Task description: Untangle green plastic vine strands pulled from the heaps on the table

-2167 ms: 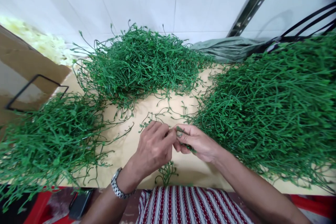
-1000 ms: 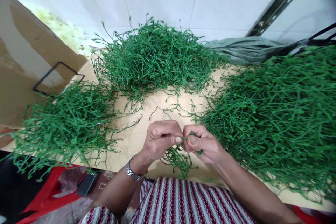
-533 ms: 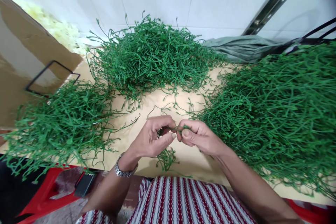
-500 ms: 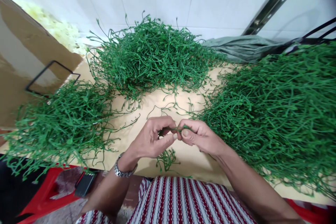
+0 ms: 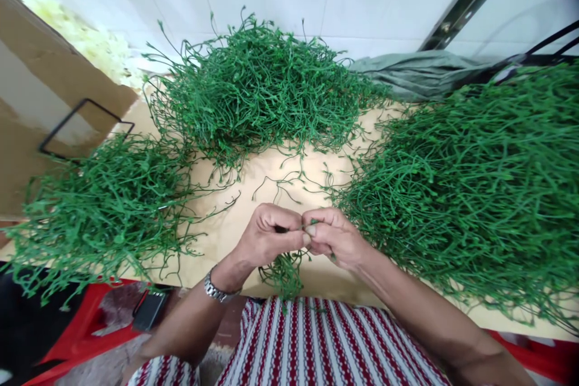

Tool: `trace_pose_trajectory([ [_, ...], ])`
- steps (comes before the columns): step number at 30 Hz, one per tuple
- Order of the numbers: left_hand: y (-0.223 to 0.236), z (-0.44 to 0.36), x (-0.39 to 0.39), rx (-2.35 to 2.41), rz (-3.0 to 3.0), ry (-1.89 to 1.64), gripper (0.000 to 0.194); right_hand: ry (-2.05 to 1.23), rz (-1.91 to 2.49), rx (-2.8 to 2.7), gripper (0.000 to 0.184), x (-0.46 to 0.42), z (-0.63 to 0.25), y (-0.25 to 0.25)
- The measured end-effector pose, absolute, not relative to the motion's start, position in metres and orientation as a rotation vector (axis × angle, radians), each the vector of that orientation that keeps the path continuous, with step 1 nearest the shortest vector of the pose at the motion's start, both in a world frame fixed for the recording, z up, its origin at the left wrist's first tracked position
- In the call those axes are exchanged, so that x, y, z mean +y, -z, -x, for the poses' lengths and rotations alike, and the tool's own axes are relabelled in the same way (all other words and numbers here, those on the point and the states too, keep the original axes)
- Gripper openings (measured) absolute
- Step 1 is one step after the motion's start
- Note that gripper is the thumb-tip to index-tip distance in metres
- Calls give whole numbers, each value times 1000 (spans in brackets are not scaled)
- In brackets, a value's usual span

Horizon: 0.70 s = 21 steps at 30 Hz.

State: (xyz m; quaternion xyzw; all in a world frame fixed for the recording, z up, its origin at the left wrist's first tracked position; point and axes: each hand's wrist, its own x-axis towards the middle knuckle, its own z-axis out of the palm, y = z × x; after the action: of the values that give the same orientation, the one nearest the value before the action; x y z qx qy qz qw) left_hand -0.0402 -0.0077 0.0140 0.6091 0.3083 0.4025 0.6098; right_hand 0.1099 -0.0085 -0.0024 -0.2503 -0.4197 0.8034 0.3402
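My left hand (image 5: 274, 234), with a watch on its wrist, is closed in a pinch, its thumb stretched toward the other hand. A bunch of thin green stems (image 5: 284, 274) hangs below its palm. My right hand (image 5: 335, 235) is closed too, its thumb and forefinger pinching a bit of green stem (image 5: 313, 223) right against my left fingertips. The fingers hide most of what lies between them. Both hands are above the front of the pale table (image 5: 217, 235). A few loose stems (image 5: 283, 180) lie just beyond them.
A heap of green stems (image 5: 262, 90) stands at the back, another heap (image 5: 104, 205) on the left, and a larger pile (image 5: 474, 193) on the right. Cardboard (image 5: 54, 102) and a black wire frame (image 5: 85, 126) are at the left. Green cloth (image 5: 416, 75) lies by the wall.
My fingertips have come together in a tighter pinch, and my left hand has closed. More of the stem bunch shows below my left hand. The view has shifted slightly.
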Motion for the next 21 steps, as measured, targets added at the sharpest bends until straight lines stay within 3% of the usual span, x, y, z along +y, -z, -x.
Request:
trace_pose_trajectory([
  [11, -10, 29, -12, 829, -1043, -1176, 43, -2030, 600, -756, 23, -14, -102, 0],
  [17, -17, 41, -6, 867, -1253, -1126, 28, -1754, 632, -1232, 27, -5, -127, -6],
  [21, -24, 49, -2, 842, -1411, -1113, 48, -1369, 721, -1649, 29, 3, -148, -18],
])
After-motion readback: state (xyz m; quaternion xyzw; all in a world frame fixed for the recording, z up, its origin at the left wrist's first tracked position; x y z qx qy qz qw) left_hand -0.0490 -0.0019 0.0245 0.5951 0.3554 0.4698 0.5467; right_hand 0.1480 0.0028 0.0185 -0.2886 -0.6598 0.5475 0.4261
